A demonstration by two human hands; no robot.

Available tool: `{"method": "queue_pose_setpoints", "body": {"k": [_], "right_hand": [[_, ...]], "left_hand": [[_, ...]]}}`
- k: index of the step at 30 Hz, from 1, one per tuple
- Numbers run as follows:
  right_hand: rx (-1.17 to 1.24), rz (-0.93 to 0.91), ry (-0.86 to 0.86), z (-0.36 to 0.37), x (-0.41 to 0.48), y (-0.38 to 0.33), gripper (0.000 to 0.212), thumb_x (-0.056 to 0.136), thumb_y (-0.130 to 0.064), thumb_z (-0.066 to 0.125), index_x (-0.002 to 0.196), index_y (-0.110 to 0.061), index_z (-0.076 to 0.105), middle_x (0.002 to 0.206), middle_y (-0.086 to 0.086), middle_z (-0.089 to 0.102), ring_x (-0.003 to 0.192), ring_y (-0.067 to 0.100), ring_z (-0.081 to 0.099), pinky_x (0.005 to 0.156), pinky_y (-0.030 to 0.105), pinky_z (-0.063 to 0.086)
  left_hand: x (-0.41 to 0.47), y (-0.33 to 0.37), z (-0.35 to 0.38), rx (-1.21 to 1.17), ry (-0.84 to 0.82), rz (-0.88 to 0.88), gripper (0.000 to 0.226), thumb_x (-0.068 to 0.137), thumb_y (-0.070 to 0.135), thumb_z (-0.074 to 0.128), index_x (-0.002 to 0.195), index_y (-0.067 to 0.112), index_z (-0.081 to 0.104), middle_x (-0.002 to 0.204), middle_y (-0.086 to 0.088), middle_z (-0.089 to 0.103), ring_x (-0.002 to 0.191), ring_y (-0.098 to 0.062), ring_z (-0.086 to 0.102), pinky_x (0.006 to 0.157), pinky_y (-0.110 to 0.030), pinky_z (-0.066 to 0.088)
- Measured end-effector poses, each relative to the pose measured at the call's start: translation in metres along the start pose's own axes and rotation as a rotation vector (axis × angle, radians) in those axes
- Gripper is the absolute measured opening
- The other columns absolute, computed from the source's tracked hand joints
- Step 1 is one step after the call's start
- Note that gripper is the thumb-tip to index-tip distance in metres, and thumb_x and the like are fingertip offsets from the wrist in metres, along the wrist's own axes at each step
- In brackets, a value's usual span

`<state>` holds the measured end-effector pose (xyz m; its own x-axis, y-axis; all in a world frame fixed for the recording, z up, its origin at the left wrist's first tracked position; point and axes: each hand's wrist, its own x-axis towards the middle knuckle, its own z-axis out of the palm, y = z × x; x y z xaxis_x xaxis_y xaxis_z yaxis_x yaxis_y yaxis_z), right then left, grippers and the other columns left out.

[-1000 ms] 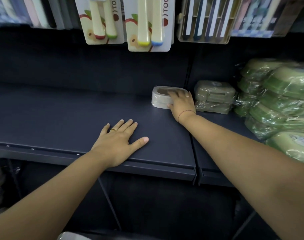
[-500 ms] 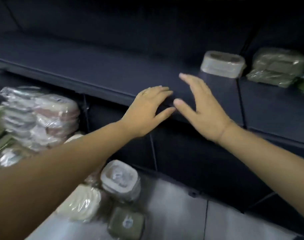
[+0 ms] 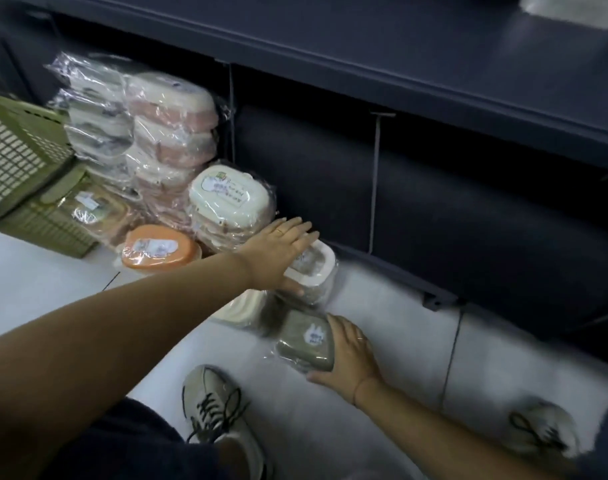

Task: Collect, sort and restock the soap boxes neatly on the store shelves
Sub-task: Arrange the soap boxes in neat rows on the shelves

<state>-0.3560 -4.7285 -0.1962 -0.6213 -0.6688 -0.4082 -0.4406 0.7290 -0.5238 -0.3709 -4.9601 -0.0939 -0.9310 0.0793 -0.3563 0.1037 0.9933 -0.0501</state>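
Wrapped soap boxes lie on the white floor below the dark shelf. My left hand reaches over a white soap box, fingers straight across its top and thumb along its near side. My right hand grips an olive-green wrapped soap box by its right end, fingers on top and thumb at the near edge. A cream box lies flat between the two. Beside the left hand stand a cream box on a stack and an orange box.
Stacks of pink and grey wrapped boxes lean against the shelf base at the left. A green plastic basket holds another box. A pale box sits on the shelf at top right. My shoes stand on the floor.
The view has dropped from the shelf to the floor. Both hands left the shelf edge and came down: the left onto the white box, the right around the olive-green box.
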Motion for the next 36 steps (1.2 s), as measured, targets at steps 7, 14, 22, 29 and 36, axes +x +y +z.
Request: {"method": "queue_pose_setpoints", "body": {"k": [7, 14, 22, 29, 36], "right_hand": [[-0.077, 0.012, 0.025, 0.017, 0.018, -0.001, 0.117, 0.064, -0.061, 0.076, 0.153, -0.029, 0.007, 0.152, 0.0, 0.021, 0.138, 0.021, 0.023, 0.114, 0.032, 0.02], [-0.081, -0.039, -0.031, -0.004, 0.012, 0.011, 0.104, 0.065, -0.06, 0.077, 0.148, -0.027, 0.024, 0.139, -0.003, 0.035, 0.129, 0.02, 0.034, 0.109, 0.03, 0.028], [-0.308, -0.224, -0.194, -0.161, -0.042, 0.013, 0.103, 0.061, -0.06, 0.079, 0.146, -0.035, 0.026, 0.122, -0.011, 0.034, 0.113, 0.01, 0.035, 0.1, 0.023, 0.03], [-0.241, -0.144, 0.134, -0.35, -0.145, 0.036, 0.091, 0.041, -0.07, 0.076, 0.121, -0.056, 0.036, 0.116, -0.036, 0.038, 0.112, -0.011, 0.044, 0.091, 0.004, 0.034], [-0.092, 0.078, 0.872, -0.48, -0.138, 0.074, 0.106, 0.047, -0.064, 0.077, 0.138, -0.024, 0.04, 0.129, 0.004, 0.05, 0.108, 0.018, 0.051, 0.095, 0.03, 0.04]], "left_hand": [[0.038, 0.01, 0.014, -0.013, -0.157, -0.036, 0.117, 0.077, 0.06, 0.07, 0.156, 0.021, -0.007, 0.164, -0.008, -0.003, 0.151, -0.029, -0.003, 0.121, -0.042, -0.004], [0.04, 0.009, 0.012, -0.006, -0.064, -0.021, 0.115, 0.07, 0.069, 0.069, 0.156, 0.02, 0.009, 0.151, -0.005, 0.027, 0.139, -0.028, 0.024, 0.118, -0.04, 0.013], [0.018, 0.058, -0.071, -0.252, 0.176, 0.11, 0.113, 0.063, 0.071, 0.068, 0.154, 0.034, 0.013, 0.14, 0.003, 0.03, 0.128, -0.019, 0.024, 0.111, -0.046, 0.028], [0.003, 0.094, -0.224, -0.275, 0.696, 0.287, 0.107, 0.059, 0.075, 0.056, 0.153, 0.04, 0.019, 0.138, 0.004, 0.034, 0.127, -0.018, 0.027, 0.104, -0.043, 0.028], [0.077, 0.096, -0.293, -0.296, 0.69, 0.17, 0.106, 0.06, 0.07, 0.074, 0.15, 0.045, 0.025, 0.138, 0.011, 0.032, 0.129, -0.012, 0.021, 0.104, -0.03, 0.01]]}}
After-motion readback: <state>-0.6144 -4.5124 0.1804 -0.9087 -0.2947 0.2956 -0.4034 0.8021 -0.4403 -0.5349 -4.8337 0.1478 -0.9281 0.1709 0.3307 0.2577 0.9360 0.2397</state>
